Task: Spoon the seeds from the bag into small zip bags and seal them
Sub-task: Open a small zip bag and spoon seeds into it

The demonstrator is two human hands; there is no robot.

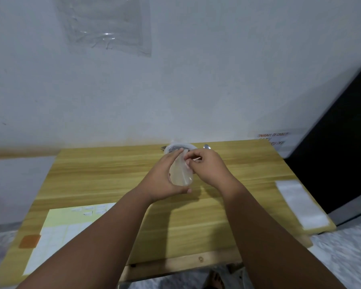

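Label sheet lies on table, well L of the fingers. L hand is over mid-table, fingers & thumb curled round a clear zip bag, held upright. R hand is just beside it, fingertips pinching the bag's top edge. Seed bag, blurry, sits just past the fingertips, w/ spoon beside it. Stack of flat bags lies well R of the fingers.

A: Any txt legible?
B: Only a paper note on the wall, far right. Red handwriting, top line "JANGAN DI CABUT", last word "OFF". Middle line too blurry.
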